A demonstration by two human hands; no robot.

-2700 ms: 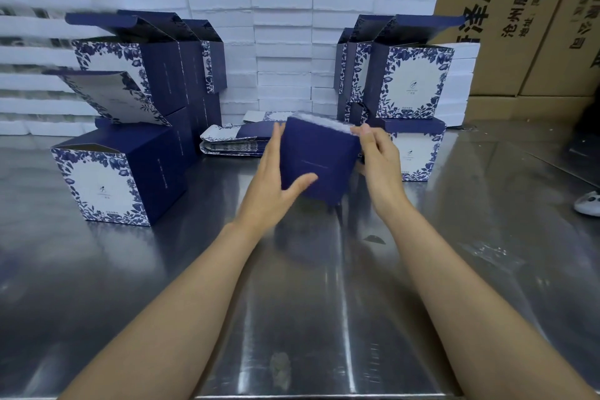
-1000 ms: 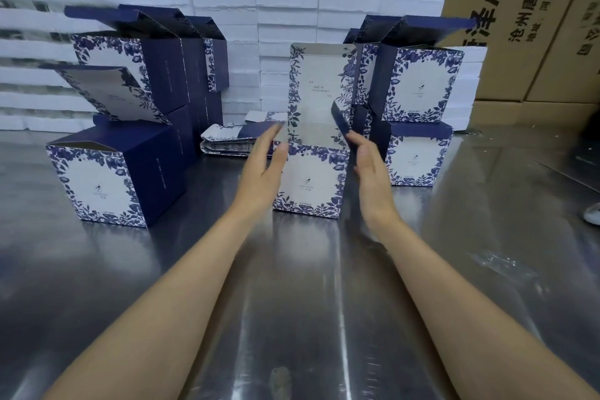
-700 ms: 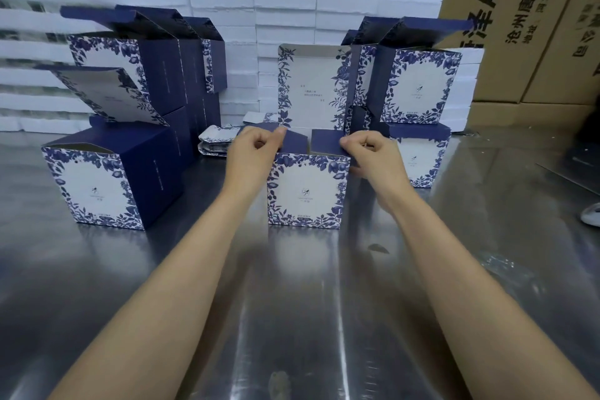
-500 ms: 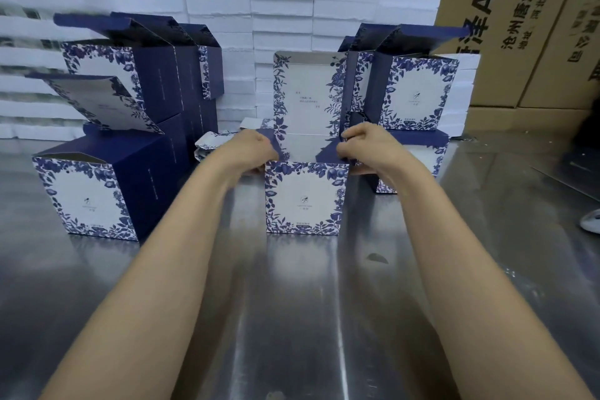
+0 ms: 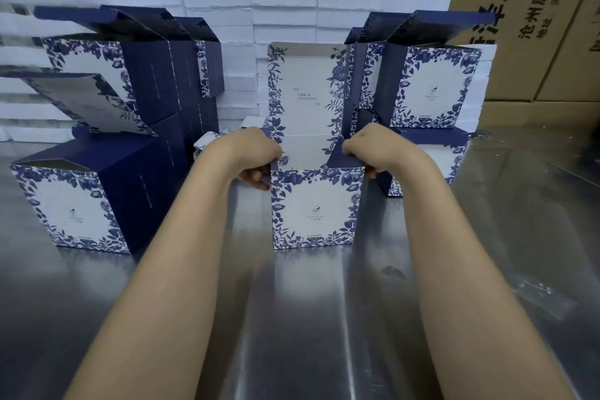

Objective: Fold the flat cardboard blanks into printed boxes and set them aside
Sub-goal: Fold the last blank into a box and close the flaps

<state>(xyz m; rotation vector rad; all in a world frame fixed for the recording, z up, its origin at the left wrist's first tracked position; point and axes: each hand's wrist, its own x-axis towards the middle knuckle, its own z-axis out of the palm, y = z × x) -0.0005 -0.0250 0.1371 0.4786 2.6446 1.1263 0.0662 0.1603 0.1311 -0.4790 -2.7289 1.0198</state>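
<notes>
A blue-and-white floral printed box [image 5: 315, 208] stands upright on the steel table [image 5: 292, 318], its white front panel facing me and its lid [image 5: 305, 88] standing open behind. My left hand [image 5: 250, 156] grips the box's upper left edge with curled fingers. My right hand [image 5: 373, 151] grips the upper right edge and holds a navy side flap [image 5: 337, 157] folded inward. The remaining flat blanks [image 5: 207, 143] lie behind my left hand, mostly hidden.
Folded boxes are stacked at the left [image 5: 84, 195] and at the right [image 5: 431, 84]. White foam slabs [image 5: 285, 3] line the back, with brown cartons [image 5: 519, 10] behind them. A clear plastic scrap [image 5: 535, 295] lies on the table at right.
The box was turned from its navy side to stand upright with its lid up. Both hands came to its top edges and folded the side flaps inward.
</notes>
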